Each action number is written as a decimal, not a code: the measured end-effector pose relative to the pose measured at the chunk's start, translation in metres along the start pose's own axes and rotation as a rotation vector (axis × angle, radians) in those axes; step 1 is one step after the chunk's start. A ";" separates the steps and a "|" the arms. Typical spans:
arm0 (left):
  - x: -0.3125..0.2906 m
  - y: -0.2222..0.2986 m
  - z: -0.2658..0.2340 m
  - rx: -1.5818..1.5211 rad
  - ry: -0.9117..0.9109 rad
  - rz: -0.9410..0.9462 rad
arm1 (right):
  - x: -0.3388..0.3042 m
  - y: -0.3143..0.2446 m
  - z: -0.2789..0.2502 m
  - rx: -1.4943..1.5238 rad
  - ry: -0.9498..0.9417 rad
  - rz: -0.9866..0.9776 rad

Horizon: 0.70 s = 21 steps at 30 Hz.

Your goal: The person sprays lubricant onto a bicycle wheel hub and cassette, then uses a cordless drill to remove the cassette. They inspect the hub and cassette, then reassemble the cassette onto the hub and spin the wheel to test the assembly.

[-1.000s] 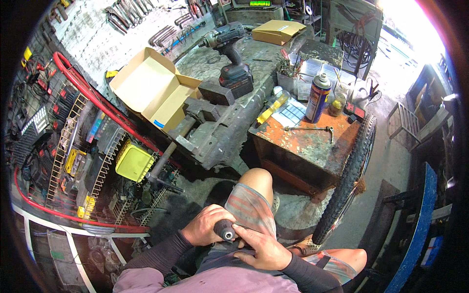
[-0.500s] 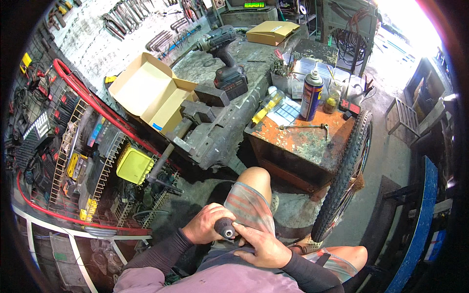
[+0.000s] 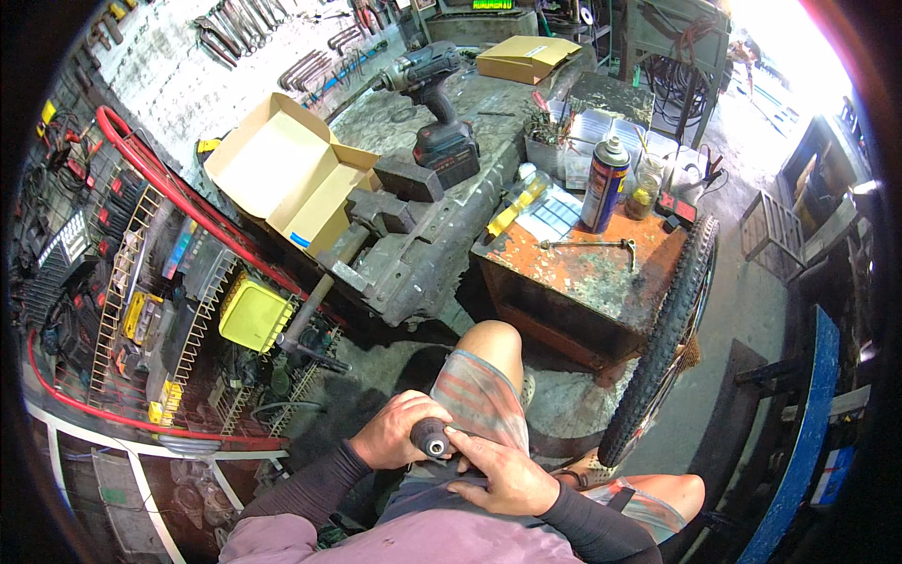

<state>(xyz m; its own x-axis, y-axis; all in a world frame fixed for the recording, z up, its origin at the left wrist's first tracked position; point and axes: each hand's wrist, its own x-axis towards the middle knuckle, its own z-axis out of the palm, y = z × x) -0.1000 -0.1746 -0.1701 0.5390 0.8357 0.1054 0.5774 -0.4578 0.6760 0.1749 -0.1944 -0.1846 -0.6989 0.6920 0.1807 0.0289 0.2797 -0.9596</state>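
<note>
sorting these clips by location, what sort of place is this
Probably a repair workshop, perhaps for bicycles: a heavy vise at the workbench, wrenches on the wall, and a knobby-tyred wheel beside the orange-topped cabinet.

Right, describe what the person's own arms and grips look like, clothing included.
Snug, dark, nearly black sleeves cover both forearms: the left sleeve and right sleeve each end around the wrist. A pinkish-mauve shirt shows at the upper left arm. The left grip and right grip wear no gloves.
</note>
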 end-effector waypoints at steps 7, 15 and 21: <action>-0.006 -0.006 0.000 -0.025 0.009 -0.002 | 0.005 -0.004 0.002 -0.005 0.002 0.000; 0.015 0.030 -0.007 0.168 -0.079 -0.092 | 0.002 -0.022 -0.009 -0.039 0.218 0.198; 0.056 0.096 -0.020 0.531 -0.185 0.090 | -0.031 -0.011 -0.016 0.220 0.449 0.216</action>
<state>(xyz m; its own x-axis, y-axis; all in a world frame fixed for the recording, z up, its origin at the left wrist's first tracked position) -0.0269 -0.1656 -0.0843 0.6712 0.7411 -0.0160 0.7275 -0.6544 0.2060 0.2079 -0.2084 -0.1765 -0.3179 0.9481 0.0026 -0.0458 -0.0126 -0.9989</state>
